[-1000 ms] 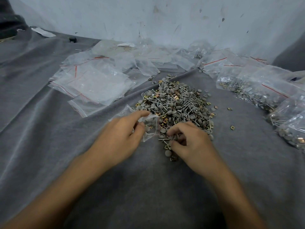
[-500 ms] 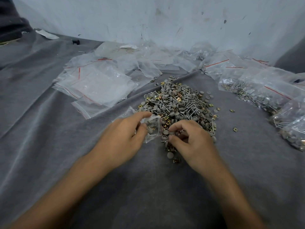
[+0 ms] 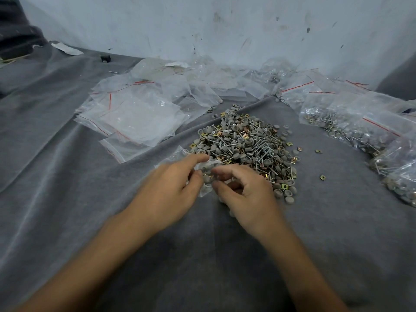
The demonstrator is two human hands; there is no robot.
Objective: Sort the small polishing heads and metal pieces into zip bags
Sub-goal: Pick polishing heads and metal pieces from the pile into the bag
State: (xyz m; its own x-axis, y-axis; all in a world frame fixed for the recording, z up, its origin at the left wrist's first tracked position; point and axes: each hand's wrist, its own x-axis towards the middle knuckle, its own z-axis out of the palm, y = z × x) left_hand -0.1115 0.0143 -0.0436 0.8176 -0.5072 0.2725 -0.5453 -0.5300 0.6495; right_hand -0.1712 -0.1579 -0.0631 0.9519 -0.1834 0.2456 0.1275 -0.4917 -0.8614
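A heap of small grey polishing heads, metal pins and brass square pieces [image 3: 245,145] lies on the grey cloth in the middle. My left hand [image 3: 171,190] pinches a small clear zip bag [image 3: 208,166] at the heap's near left edge, holding its mouth up. My right hand [image 3: 245,194] sits right beside the bag's mouth, thumb and forefinger curled together at the bag's opening; whether they hold a piece is hidden by blur. A few grey heads show inside the bag.
Empty clear zip bags with red seals [image 3: 135,115] lie spread at the back left. Filled bags of the same parts [image 3: 360,127] pile up at the right. Loose brass pieces [image 3: 322,177] lie scattered right of the heap. A white wall stands behind.
My right hand has lifted from the near edge of the heap and moved left up to the bag's mouth. My left hand keeps holding the bag in much the same place.
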